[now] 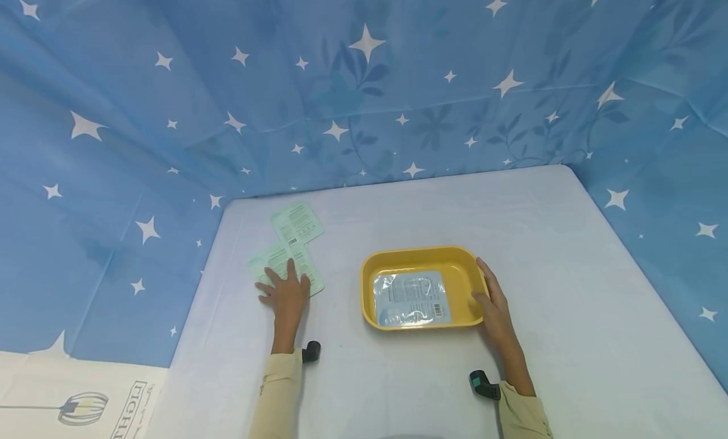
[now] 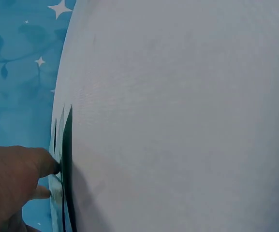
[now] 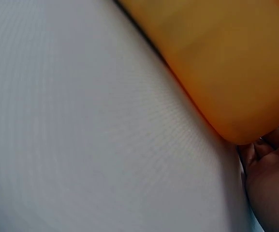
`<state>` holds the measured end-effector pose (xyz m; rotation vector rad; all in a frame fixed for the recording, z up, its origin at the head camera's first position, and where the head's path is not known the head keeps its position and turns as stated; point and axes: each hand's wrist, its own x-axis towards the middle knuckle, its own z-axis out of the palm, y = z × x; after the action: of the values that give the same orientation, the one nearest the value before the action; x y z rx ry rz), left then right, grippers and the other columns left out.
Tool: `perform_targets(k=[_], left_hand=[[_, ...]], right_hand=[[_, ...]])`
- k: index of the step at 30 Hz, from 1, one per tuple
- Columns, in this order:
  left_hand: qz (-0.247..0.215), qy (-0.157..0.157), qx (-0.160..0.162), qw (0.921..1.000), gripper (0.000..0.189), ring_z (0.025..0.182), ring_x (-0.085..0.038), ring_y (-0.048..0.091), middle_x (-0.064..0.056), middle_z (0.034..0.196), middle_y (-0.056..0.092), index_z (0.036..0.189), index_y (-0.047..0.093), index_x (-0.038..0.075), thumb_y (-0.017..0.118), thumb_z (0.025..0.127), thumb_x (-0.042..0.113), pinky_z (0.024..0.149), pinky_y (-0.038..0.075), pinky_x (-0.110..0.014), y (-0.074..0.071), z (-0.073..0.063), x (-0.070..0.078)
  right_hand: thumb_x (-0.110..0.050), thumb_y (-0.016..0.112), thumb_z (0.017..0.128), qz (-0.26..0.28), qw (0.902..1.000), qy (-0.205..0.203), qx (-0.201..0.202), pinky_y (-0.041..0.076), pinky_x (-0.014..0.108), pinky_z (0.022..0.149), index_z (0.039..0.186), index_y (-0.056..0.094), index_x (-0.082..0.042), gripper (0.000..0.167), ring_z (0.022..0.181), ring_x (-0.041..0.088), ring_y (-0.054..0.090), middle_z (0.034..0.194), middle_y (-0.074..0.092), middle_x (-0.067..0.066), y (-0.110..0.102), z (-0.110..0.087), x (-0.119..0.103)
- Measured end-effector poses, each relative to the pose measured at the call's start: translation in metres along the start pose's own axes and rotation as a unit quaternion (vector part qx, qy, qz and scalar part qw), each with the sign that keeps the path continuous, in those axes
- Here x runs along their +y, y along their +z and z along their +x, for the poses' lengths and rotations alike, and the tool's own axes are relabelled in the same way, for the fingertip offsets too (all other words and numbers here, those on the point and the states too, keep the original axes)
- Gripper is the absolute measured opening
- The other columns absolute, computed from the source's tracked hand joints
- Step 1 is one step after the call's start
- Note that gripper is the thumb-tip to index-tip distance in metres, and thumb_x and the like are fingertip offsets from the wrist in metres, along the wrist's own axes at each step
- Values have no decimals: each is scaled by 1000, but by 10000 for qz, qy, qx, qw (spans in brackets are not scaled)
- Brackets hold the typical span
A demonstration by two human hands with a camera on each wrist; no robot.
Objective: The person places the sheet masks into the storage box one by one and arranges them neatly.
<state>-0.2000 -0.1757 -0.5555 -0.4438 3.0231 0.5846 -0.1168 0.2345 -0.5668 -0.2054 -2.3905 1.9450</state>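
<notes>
My left hand (image 1: 289, 299) lies with fingers spread over a pale green flat packet (image 1: 275, 259) printed with small text. A second pale green packet (image 1: 298, 221) overlaps its far edge. In the left wrist view, my thumb touches the packets (image 2: 67, 169), seen edge-on and slightly raised from the cloth. My right hand (image 1: 499, 309) grips the right end of a yellow tray (image 1: 463, 300), thumb over the rim and fingers along the outer wall. Inside the tray, toward its left, lies a shiny silver-blue packet (image 1: 411, 295) with a barcode.
A white cloth (image 1: 352, 382) covers the table. Blue curtains (image 1: 398, 91) with white stars surround its back and sides. At lower left is a cream fabric (image 1: 51, 395) with a printed lamp and lettering. Each wrist wears a small black camera (image 1: 311, 352).
</notes>
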Motion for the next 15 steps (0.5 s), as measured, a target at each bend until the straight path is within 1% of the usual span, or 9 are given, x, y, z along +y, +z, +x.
perform_targets(k=[4, 9, 11, 15], left_hand=[[534, 158, -1, 9985, 56, 128, -77, 8, -47, 149, 11, 153, 30, 11, 40, 101, 30, 96, 19, -85, 2, 0, 0], [861, 392, 53, 9955, 55, 125, -77, 18, -49, 146, 19, 153, 31, 10, 40, 101, 24, 91, 30, -83, -2, 0, 2], [942, 411, -38, 9947, 55, 125, -77, 19, -50, 145, 19, 153, 30, 9, 40, 100, 23, 91, 32, -82, -5, -1, 3], [1095, 410, -367, 9925, 60, 124, -77, 18, -51, 145, 16, 155, 24, 12, 44, 99, 21, 91, 33, -81, -10, -4, 6]], right_hand=[[-1, 38, 95, -11, 10000, 48, -22, 10, 50, 123, 157, 21, -24, 68, 153, 21, 7, 165, 16, 0, 0, -1, -3], [-1, 39, 96, 30, 10000, 40, -27, 10, 47, 123, 157, 20, -24, 68, 153, 20, 8, 165, 16, -1, 0, -2, -6], [-1, 39, 96, 58, 10000, 10, -31, 11, 48, 123, 157, 21, -24, 67, 153, 21, 9, 165, 16, 0, 0, -2, -6], [-2, 39, 96, 38, 10000, 58, -36, 11, 46, 123, 157, 20, -24, 67, 153, 20, 9, 165, 16, 0, 0, -2, -5]])
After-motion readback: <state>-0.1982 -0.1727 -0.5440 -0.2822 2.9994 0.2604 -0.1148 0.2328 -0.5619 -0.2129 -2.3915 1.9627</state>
